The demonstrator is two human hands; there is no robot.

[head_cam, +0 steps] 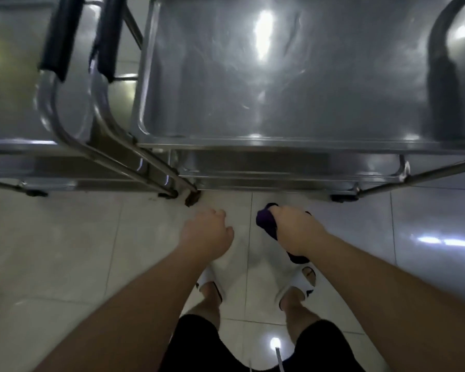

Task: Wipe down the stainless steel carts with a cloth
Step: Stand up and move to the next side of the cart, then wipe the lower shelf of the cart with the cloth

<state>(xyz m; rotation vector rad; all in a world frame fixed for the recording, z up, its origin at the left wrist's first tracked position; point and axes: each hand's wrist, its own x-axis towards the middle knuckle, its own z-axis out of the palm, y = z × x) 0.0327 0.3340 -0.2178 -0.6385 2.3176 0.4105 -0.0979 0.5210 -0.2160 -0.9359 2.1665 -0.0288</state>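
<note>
Head view, looking straight down. Person stands on a pale tiled floor [65, 251] facing two stainless steel carts parked side by side. Right-hand cart [279, 89] fills the 12 to 2 o'clock area, its top shelf bare and streaked with glare; left-hand cart [8, 76] sits at 10 o'clock, black-sleeved handles [61, 36] between the two.

Right hand [293, 228], just right of centre, has its grip curled tight round a dark purple cloth [266, 224], bunched, ends showing on both sides of the fist. Cloth is held low over the floor, apart from either cart. Left hand [207, 232], just beside it at centre, fingers loosely curled, holding nothing.

Judgement: this sits between wiping passes, cloth not on any surface. Next move calls for lifting the cloth up and forward toward 12 o'clock, flattening it against a shelf or front rail, free hand possibly steadying the frame. Which surfaces are already done cannot be told.
</note>
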